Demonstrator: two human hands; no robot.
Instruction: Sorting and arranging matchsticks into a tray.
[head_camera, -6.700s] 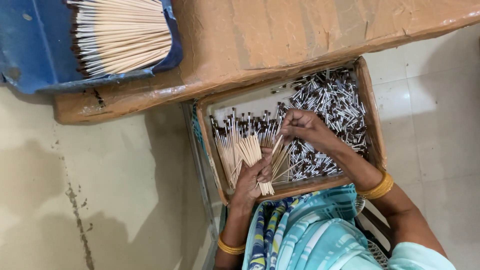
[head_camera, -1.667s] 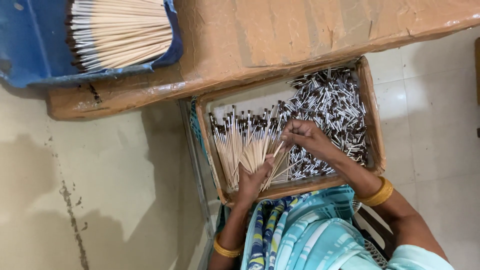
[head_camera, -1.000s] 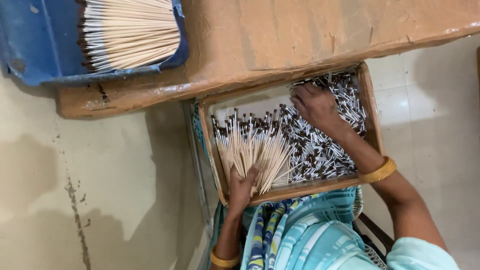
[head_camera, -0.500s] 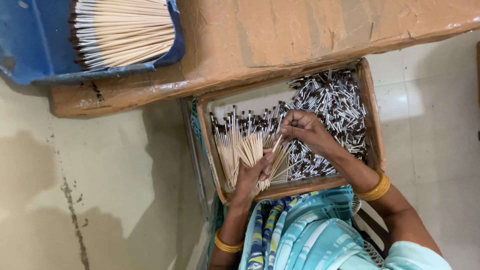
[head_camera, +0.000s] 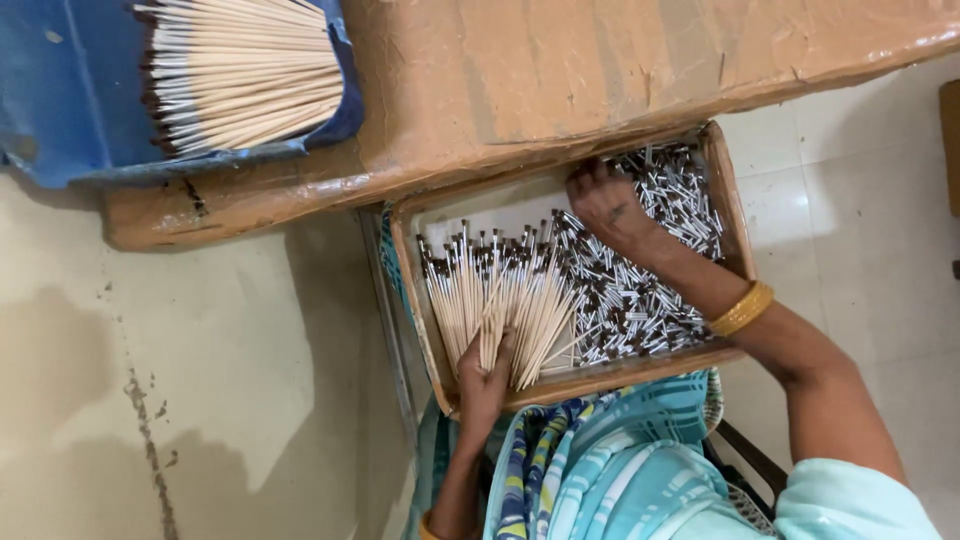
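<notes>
Left hand (head_camera: 483, 372) clasps the fanned bundle of capped wooden sticks (head_camera: 500, 300); right hand (head_camera: 603, 200) digs, grip unclear, in loose metal ferrules (head_camera: 640, 290) beside it. Many ferrules remain; tray (head_camera: 425, 330) half sorted.

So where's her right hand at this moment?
In the head view, the right hand reaches into the far end of the wooden tray, on the heap of small metal caps, right of the stick bundle.

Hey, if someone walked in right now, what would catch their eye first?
Probably the wooden tray on the person's lap: the left hand grips a fanned bundle of pale sticks, while the right hand digs into a heap of small silver and dark pieces. At top left, a blue tray holds another big pile of sticks.
</notes>
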